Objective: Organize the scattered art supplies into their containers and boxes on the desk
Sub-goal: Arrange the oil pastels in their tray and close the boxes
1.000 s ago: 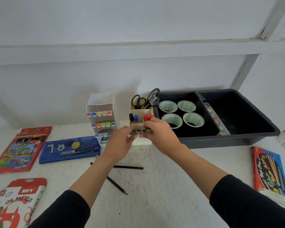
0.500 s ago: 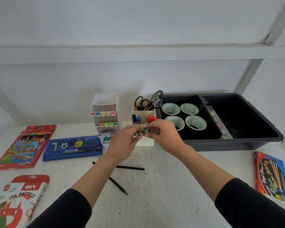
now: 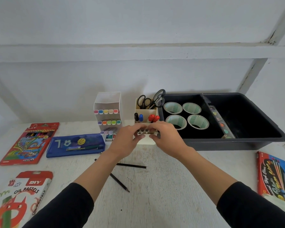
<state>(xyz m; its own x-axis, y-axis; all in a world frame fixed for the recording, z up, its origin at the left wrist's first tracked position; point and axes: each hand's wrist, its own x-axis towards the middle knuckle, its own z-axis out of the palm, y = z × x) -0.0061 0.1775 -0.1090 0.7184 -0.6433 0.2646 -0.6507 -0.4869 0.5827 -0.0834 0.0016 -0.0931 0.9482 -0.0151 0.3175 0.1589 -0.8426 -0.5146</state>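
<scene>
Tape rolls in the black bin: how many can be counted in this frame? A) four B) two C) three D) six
A: four tape rolls lie in a two-by-two block in the left compartment of the black bin.

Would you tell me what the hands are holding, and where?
The left hand and right hand pinch a bundle of pens or pencils at its sides.

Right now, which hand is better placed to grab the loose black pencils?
The left hand, likely: black pencils lie by its forearm, farther from the right hand. Both grip the bundle.
</scene>
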